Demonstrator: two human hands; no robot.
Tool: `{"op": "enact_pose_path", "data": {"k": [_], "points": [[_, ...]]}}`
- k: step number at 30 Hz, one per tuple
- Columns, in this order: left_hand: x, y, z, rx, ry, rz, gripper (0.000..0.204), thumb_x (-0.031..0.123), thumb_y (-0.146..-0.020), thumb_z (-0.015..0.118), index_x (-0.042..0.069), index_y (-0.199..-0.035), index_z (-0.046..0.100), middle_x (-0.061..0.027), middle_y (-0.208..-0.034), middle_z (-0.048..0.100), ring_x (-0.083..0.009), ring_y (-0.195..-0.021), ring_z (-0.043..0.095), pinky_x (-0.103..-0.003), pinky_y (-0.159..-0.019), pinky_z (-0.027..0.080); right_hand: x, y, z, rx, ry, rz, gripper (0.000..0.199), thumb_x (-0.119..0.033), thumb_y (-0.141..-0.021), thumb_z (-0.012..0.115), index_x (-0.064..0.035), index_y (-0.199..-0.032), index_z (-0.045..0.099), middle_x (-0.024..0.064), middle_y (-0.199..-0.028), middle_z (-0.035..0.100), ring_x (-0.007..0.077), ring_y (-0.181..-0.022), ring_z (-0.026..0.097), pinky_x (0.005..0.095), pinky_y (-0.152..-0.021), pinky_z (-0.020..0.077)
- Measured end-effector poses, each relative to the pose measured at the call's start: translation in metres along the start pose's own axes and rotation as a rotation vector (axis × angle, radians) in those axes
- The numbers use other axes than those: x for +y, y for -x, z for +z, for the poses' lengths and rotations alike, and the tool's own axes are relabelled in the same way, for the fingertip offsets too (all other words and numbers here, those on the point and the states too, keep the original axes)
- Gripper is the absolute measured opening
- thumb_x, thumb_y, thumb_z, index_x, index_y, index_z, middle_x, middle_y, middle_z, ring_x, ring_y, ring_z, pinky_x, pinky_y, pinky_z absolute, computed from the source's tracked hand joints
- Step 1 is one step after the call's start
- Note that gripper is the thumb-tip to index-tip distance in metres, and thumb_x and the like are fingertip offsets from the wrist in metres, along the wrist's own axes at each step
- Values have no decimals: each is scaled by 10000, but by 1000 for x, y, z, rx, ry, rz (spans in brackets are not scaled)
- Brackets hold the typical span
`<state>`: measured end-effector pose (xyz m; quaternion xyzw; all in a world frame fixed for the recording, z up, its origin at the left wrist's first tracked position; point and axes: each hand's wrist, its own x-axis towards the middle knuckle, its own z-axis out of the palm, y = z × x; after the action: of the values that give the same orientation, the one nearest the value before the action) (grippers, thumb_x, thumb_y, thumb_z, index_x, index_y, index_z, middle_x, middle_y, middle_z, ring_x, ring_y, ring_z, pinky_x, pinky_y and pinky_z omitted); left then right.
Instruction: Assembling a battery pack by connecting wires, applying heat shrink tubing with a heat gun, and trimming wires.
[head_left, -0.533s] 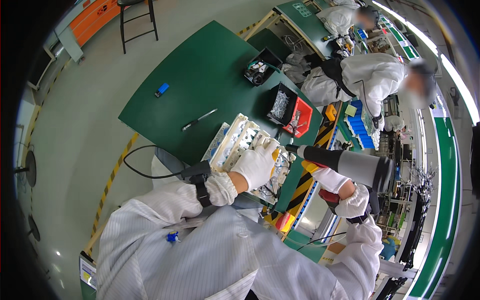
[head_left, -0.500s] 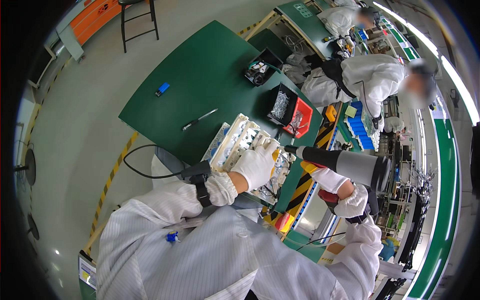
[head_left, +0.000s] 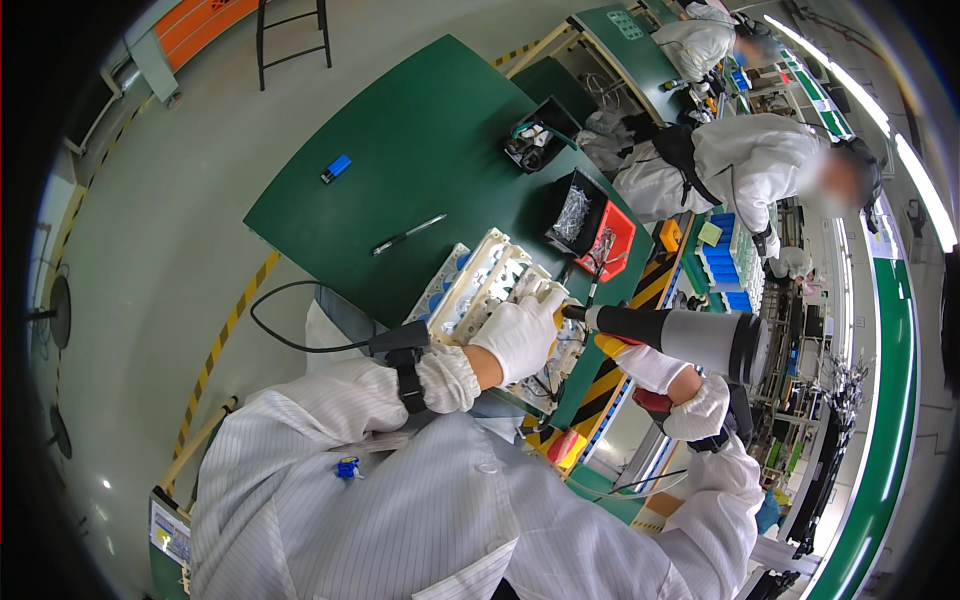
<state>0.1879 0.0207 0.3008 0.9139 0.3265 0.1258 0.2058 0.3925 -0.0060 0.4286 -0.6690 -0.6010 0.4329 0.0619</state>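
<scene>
While the right hand (head_left: 650, 368) grips a driver (head_left: 690, 336), its long axis points at the left hand (head_left: 516, 342) (fingers' hold unclear) atop the frame (head_left: 468, 281).

Between the pen (head_left: 409, 234) and the small blue object (head_left: 337, 168), the green table (head_left: 420, 110) leaves me a lane. Beyond my left hand (head_left: 520, 338), the black bin of metal parts (head_left: 592, 188) and the red bin (head_left: 622, 232) stand in the way — and the driver (head_left: 690, 335) in my right hand (head_left: 650, 368) bars the right side.
</scene>
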Motion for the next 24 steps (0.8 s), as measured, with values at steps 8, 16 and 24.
{"op": "enact_pose_path", "data": {"k": [8, 16, 24], "points": [[0, -1, 6, 71, 16, -34, 352, 252, -867, 674, -28, -1080, 685, -99, -1385, 480, -225, -938, 633, -337, -688, 572, 31, -2, -6, 18, -128, 12, 230, -158, -987, 613, -34, -1179, 633, 38, -1031, 642, 113, -936, 600, 238, -858, 498], [-2, -1, 2, 36, 95, -15, 341, 236, -865, 672, -51, -1050, 676, -98, -1378, 475, -236, -948, 633, -351, -673, 578, 5, 3, -6, 57, 308, -103, 199, -175, -985, 613, -45, -1123, 673, 53, -1002, 664, 146, -944, 632, 227, -903, 491], [-2, 2, 4, 101, 59, -41, 315, 218, -867, 665, -55, -1025, 674, -98, -1364, 484, -242, -962, 637, -336, -676, 586, -9, -2, 0, 25, 42, 92, 222, -223, -976, 641, -54, -1116, 674, 37, -952, 659, 130, -832, 584, 246, -794, 482]]}}
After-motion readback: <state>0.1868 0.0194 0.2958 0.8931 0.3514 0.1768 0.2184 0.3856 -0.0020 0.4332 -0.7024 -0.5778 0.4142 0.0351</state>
